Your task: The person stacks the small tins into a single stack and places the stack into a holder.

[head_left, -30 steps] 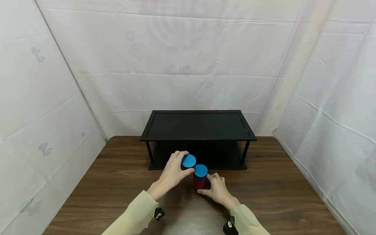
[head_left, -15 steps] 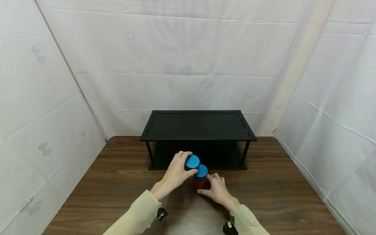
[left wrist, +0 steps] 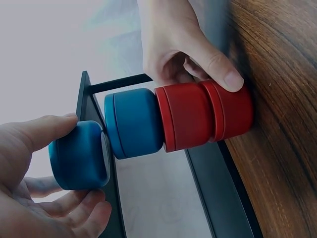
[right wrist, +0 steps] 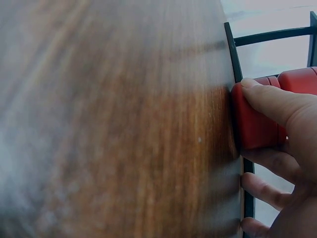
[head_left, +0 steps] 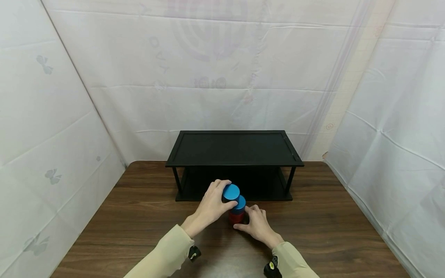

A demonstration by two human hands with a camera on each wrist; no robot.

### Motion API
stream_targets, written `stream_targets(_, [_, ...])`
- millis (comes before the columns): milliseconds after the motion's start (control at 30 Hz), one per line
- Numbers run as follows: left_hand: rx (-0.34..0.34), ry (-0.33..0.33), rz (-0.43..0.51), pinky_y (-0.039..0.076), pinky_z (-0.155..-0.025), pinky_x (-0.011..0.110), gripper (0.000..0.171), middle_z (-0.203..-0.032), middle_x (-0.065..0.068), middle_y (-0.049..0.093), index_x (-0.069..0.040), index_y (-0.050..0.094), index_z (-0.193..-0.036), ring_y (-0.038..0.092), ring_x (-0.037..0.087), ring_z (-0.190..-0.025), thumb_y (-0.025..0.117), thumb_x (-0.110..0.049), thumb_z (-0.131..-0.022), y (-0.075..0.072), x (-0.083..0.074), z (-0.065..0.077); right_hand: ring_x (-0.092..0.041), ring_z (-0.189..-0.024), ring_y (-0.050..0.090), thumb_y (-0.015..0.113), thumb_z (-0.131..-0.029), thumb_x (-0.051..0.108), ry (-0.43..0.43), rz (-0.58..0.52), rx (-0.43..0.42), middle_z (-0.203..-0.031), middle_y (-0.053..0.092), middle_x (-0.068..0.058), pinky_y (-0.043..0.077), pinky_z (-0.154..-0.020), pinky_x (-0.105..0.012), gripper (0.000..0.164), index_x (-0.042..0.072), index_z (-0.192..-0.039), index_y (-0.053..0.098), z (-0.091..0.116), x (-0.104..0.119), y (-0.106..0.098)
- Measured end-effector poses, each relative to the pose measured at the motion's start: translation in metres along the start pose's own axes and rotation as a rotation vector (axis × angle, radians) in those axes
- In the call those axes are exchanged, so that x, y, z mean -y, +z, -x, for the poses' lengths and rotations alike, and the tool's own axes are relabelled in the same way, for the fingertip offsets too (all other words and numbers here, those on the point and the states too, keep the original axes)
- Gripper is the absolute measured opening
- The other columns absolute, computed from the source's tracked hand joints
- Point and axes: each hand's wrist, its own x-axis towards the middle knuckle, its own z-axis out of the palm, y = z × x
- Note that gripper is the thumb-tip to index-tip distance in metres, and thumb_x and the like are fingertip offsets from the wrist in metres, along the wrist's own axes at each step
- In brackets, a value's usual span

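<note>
In the left wrist view a stack rises from the wooden table: two red tins, the lower one [left wrist: 235,111] on the wood and the upper one [left wrist: 185,116] on it, with a blue tin [left wrist: 133,121] on top. My left hand [head_left: 211,204] grips a second blue tin [head_left: 231,192] between thumb and fingers, close over the stack's top and a little to its left in the head view. My right hand [head_left: 259,226] holds the bottom red tin [right wrist: 257,116] from the right, thumb on its near side. The head view mostly hides the upper red tin's seams.
Just behind the stack stands a black two-tier rack [head_left: 236,148], its lower shelf [head_left: 259,185] close to the tins. Brown wooden table [head_left: 333,231] surrounds both hands. White sheeting [head_left: 208,77] hangs at the back and on both sides.
My left hand has moved rightward with the blue tin, which now overlaps more of the stack's top in the head view. My right hand and the stack stay in place.
</note>
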Motion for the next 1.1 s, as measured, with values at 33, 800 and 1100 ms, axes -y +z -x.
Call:
stream_targets(33, [0.000,0.003,0.001,0.051,-0.093,0.044,0.059,-0.122,0.011,0.057,-0.005,0.054,-0.130,0.053,0.026,-0.111,0.078,-0.026,-0.081,0.0004,-0.0003,-0.0001,-0.018,-0.099,0.049,0.080,-0.076,0.041,0.000,-0.001,-0.001,-0.107,0.067,-0.003,0.035,-0.089,-0.051,0.058,0.011,-0.123,0.063,0.0002,0.0004,-0.0001])
stream_targets(800, [0.038,0.008,0.010,0.053,-0.091,0.044,0.059,-0.120,0.009,0.057,-0.007,0.053,-0.131,0.053,0.024,-0.110,0.077,-0.028,-0.081,0.0067,-0.0084,-0.0021,-0.020,-0.101,0.049,0.080,-0.076,0.042,-0.002,0.001,-0.002,-0.109,0.066,-0.005,0.034,-0.089,-0.052,0.061,0.010,-0.124,0.062,0.0005,-0.0002,-0.0009])
stream_targets(1100, [0.043,0.015,-0.005,0.053,-0.090,0.044,0.059,-0.120,0.009,0.057,-0.007,0.053,-0.131,0.053,0.024,-0.109,0.077,-0.028,-0.081,0.0091,-0.0097,-0.0022,-0.019,-0.100,0.049,0.079,-0.076,0.042,-0.004,0.007,-0.001,-0.109,0.067,-0.004,0.035,-0.087,-0.052,0.061,0.010,-0.125,0.062,0.0005,-0.0007,-0.0010])
